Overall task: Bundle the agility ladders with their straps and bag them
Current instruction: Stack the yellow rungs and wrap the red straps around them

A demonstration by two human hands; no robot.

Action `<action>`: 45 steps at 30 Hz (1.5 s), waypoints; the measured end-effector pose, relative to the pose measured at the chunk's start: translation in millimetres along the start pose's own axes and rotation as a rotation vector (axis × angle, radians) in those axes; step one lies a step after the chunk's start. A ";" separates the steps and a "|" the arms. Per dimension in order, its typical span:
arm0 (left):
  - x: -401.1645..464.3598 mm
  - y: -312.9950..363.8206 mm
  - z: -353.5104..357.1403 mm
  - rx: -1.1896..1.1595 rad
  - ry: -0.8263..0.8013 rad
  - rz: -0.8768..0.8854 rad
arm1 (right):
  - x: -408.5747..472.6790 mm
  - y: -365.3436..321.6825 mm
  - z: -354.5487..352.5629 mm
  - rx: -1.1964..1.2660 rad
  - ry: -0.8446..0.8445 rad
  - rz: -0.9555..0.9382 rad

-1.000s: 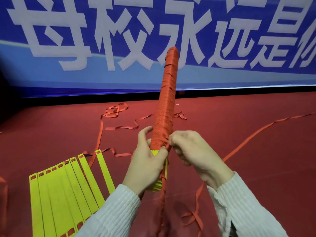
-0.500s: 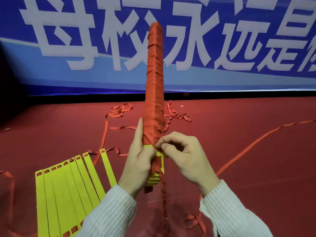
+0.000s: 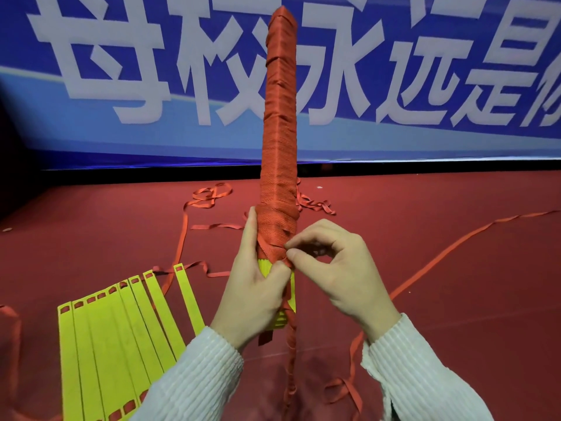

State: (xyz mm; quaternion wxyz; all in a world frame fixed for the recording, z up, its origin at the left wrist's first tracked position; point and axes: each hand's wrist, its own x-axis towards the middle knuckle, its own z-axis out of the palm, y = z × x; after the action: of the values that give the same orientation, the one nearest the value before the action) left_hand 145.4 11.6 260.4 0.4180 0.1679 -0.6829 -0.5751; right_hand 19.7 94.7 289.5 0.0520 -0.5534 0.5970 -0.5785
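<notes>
While upright – both hands (image 3: 291, 284) clamped on the strap-wrapped ladder bundle (image 3: 279, 147)

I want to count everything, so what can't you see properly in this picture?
- Wrapped bundle: its rungs are hidden under orange strap, and the left hand covers its lower end.
- Yellow rungs on the floor: cut off by the bottom edge.
- Right hand: whatever its fingertips pinch is too small to tell.
- No bag in view.
</notes>
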 end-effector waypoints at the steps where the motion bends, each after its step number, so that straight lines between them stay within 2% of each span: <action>1: -0.1 0.0 -0.2 0.007 -0.001 -0.006 | 0.0 -0.3 -0.2 -0.008 -0.003 -0.012; 7: -0.4 4.3 -1.7 -0.002 0.027 0.008 | 0.5 -1.5 -3.0 0.049 -0.104 -0.010; 12: -1.4 2.9 -1.8 0.068 -0.021 -0.008 | -1.2 -3.8 0.1 0.120 -0.137 0.138; 15: -0.4 1.2 -1.4 0.117 -0.028 0.012 | 0.6 -6.0 1.5 0.050 -0.127 0.209; 19: 2.8 -6.3 -3.1 0.396 -0.051 0.024 | 4.4 -16.1 1.5 0.036 -0.176 0.308; 21: 2.3 -8.9 -2.2 0.564 -0.043 0.079 | 4.9 -18.8 3.7 0.307 -0.169 0.567; 23: 1.7 -9.5 -1.1 0.659 -0.016 0.108 | 6.3 -21.2 3.5 0.794 -0.159 0.899; 24: 1.9 -10.1 -2.0 0.686 0.005 0.113 | 5.6 -20.6 2.0 0.945 -0.151 0.981; 25: 2.6 -10.5 -3.2 0.702 0.025 0.116 | 5.1 -19.9 0.8 0.969 -0.156 0.986; 27: 5.2 -11.7 -4.6 0.731 0.024 0.140 | 4.3 -18.9 0.1 0.716 -0.165 0.837; 31: 4.6 -15.6 0.7 0.741 -0.016 0.169 | 0.6 -14.0 4.0 -0.255 -0.160 0.417; 32: 3.8 -16.4 1.1 0.742 -0.012 0.167 | 0.3 -11.6 3.8 -0.396 -0.167 0.364; 38: 2.2 -19.1 3.0 0.685 0.046 0.124 | -5.3 -7.5 8.3 -0.702 -0.271 0.334; 40: 1.8 -21.1 2.9 0.677 0.073 0.109 | -6.3 -4.3 11.5 -0.767 -0.299 0.251; 43: 1.7 -21.3 3.7 0.653 0.101 0.098 | -5.6 2.8 8.7 -0.803 -0.236 0.052; 45: 2.0 -18.3 5.3 0.625 0.113 0.119 | -3.5 6.7 4.4 -0.780 -0.204 -0.017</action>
State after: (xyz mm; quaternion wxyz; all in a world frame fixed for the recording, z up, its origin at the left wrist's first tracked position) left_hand 135.5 8.5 244.3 0.4164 0.2797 -0.8108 -0.3016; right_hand 20.1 92.5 281.1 -0.1076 -0.5910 0.7591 -0.2510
